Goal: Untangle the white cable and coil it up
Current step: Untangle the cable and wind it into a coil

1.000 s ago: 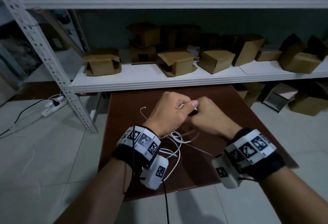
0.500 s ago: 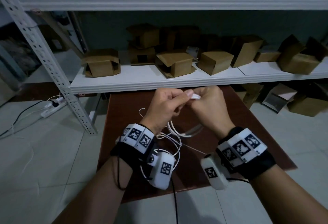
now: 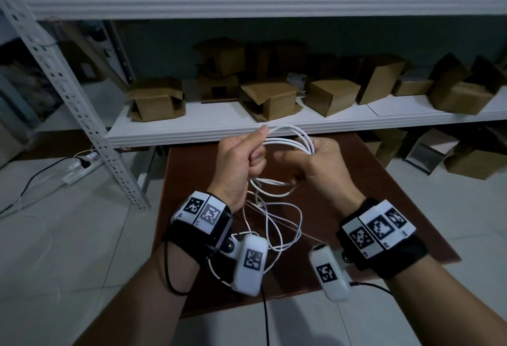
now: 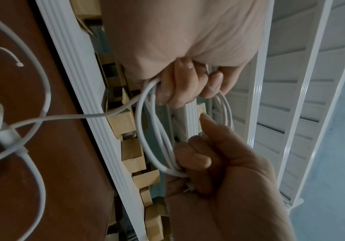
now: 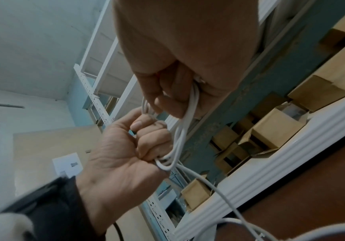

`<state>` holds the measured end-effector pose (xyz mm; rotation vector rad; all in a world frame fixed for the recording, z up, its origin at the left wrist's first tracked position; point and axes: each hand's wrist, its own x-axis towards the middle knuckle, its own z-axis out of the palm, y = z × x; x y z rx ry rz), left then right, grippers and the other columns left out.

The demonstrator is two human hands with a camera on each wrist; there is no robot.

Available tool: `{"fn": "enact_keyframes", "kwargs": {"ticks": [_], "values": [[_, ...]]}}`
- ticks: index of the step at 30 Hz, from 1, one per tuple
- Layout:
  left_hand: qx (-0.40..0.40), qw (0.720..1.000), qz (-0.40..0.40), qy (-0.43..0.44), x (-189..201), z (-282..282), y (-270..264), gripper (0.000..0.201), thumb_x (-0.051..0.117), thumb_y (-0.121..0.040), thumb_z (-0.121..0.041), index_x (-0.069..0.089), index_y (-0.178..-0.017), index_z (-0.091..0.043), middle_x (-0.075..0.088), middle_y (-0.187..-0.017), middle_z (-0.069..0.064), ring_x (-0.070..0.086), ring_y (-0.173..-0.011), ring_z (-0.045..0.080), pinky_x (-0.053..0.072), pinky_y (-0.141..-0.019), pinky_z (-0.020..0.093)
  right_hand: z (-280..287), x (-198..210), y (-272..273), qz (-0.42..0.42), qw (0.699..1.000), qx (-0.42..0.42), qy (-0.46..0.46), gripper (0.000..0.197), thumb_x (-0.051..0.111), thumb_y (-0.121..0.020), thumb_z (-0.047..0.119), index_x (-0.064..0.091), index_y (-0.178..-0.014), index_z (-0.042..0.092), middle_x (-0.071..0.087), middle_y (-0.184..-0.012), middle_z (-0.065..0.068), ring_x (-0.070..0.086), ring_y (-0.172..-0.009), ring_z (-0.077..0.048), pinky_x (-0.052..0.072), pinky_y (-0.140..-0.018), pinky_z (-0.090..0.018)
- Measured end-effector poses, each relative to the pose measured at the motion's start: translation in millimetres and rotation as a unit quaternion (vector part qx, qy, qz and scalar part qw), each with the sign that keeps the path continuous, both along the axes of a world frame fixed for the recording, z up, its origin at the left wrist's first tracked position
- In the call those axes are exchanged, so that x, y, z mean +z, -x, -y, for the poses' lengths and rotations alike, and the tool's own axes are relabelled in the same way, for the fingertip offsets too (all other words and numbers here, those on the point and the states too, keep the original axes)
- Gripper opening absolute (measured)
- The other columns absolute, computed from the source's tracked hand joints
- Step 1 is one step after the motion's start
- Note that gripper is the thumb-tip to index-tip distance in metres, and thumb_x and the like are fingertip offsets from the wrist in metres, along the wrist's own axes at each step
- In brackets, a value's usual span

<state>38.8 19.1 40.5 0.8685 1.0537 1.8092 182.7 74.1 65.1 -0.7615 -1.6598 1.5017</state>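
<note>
The white cable [image 3: 291, 141] forms several loops held in the air between both hands above the brown table [image 3: 389, 197]. My left hand [image 3: 238, 159] grips one side of the coil, thumb pressed on top. My right hand [image 3: 321, 163] curls round the other side. In the left wrist view the left fingers [image 4: 179, 84] and the right hand [image 4: 212, 164] each clasp the loops [image 4: 144, 130]. The rest of the cable [image 3: 277, 225] hangs in loose tangled loops down to the table, its small end plug [image 4: 19, 64] lying free. In the right wrist view, the coil [image 5: 179, 138] runs between both fists.
A white shelf [image 3: 219, 126] with several open cardboard boxes [image 3: 156, 100] runs right behind the table. A perforated metal upright [image 3: 82, 115] slants at the left. A power strip [image 3: 79, 170] with cords lies on the tiled floor. More boxes [image 3: 466, 159] sit under the shelf at right.
Both hands have risen from near the table and moved apart. What was a tight pinch of the cable end is now a coil of loops stretched between them.
</note>
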Motion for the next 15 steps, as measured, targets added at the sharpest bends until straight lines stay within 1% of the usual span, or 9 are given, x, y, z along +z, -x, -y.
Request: {"fn": "enact_keyframes", "kwargs": {"ticks": [3,5,7,8,9,10,12,13,15], "values": [[-0.019,1.000,0.002,-0.005,2,1,1,0.045,0.063,-0.097,-0.025,0.047,-0.056,-0.018,0.025,-0.057,0.000,0.018,-0.043,0.007,0.019,-0.040,0.017,0,-1,0,-0.009,1.000,-0.006,0.026,0.039,0.070,-0.088,-0.008,0.073,-0.061,0.020,0.049,-0.044,0.010,0.040,-0.039,-0.007,0.040,-0.046,-0.030],[-0.036,0.999,-0.013,0.000,3,2,1,0.036,0.061,-0.099,-0.024,0.060,-0.065,-0.013,0.021,-0.059,0.000,0.017,-0.042,0.005,0.018,-0.040,0.016,-1,0,0,-0.022,0.998,-0.030,0.052,0.029,0.068,-0.088,-0.008,0.073,-0.069,0.014,0.045,-0.043,0.009,0.037,-0.039,-0.007,0.036,-0.046,-0.029],[-0.059,0.998,-0.020,-0.004,5,4,3,0.020,0.054,-0.101,-0.016,0.071,-0.097,-0.005,0.026,-0.059,-0.005,0.020,-0.042,0.002,0.016,-0.041,0.016,-4,1,0,-0.028,0.996,-0.046,0.065,0.023,0.069,-0.087,-0.007,0.073,-0.074,0.010,0.041,-0.044,0.007,0.035,-0.039,-0.009,0.034,-0.044,-0.028],[-0.070,0.997,-0.024,-0.003,6,5,4,0.023,0.051,-0.101,-0.012,0.069,-0.114,-0.005,0.029,-0.060,-0.005,0.023,-0.043,0.002,0.016,-0.041,0.017,-5,1,-1,-0.026,0.996,-0.050,0.064,0.026,0.069,-0.087,-0.007,0.074,-0.071,0.013,0.040,-0.044,0.006,0.035,-0.039,-0.010,0.034,-0.043,-0.028],[-0.075,0.997,-0.030,0.001,7,6,6,0.030,0.048,-0.102,-0.008,0.067,-0.126,-0.007,0.031,-0.063,-0.003,0.026,-0.045,0.003,0.018,-0.041,0.017,-6,1,-2,-0.022,0.996,-0.055,0.061,0.031,0.069,-0.087,-0.007,0.074,-0.067,0.015,0.040,-0.043,0.007,0.035,-0.038,-0.010,0.034,-0.042,-0.028],[-0.077,0.996,-0.044,0.005,8,7,9,0.035,0.045,-0.103,-0.004,0.066,-0.132,-0.007,0.035,-0.065,0.000,0.029,-0.046,0.005,0.019,-0.042,0.018,-7,1,-2,-0.018,0.997,-0.056,0.059,0.034,0.069,-0.087,-0.007,0.073,-0.063,0.017,0.041,-0.042,0.007,0.035,-0.036,-0.011,0.035,-0.041,-0.028],[-0.080,0.993,-0.084,0.012,10,9,11,0.038,0.039,-0.105,-0.002,0.067,-0.131,-0.003,0.043,-0.064,0.007,0.033,-0.047,0.009,0.022,-0.044,0.020,-6,1,-4,-0.007,0.997,-0.052,0.052,0.039,0.069,-0.087,-0.007,0.071,-0.058,0.018,0.043,-0.041,0.007,0.037,-0.035,-0.012,0.035,-0.042,-0.029],[-0.082,0.991,-0.102,0.020,11,9,11,0.037,0.039,-0.106,-0.006,0.068,-0.127,0.000,0.048,-0.062,0.010,0.036,-0.046,0.012,0.024,-0.044,0.022,-5,1,-4,0.002,0.998,-0.052,0.041,0.041,0.069,-0.086,-0.008,0.069,-0.056,0.019,0.045,-0.040,0.007,0.039,-0.035,-0.011,0.036,-0.043,-0.029],[-0.083,0.987,-0.131,0.041,11,8,9,0.036,0.045,-0.107,-0.022,0.071,-0.116,0.000,0.056,-0.062,0.014,0.042,-0.042,0.017,0.027,-0.041,0.023,-4,-2,-5,0.028,0.999,-0.038,-0.005,0.036,0.067,-0.085,-0.011,0.069,-0.058,0.013,0.054,-0.042,0.007,0.045,-0.036,-0.006,0.038,-0.044,-0.024]]}}
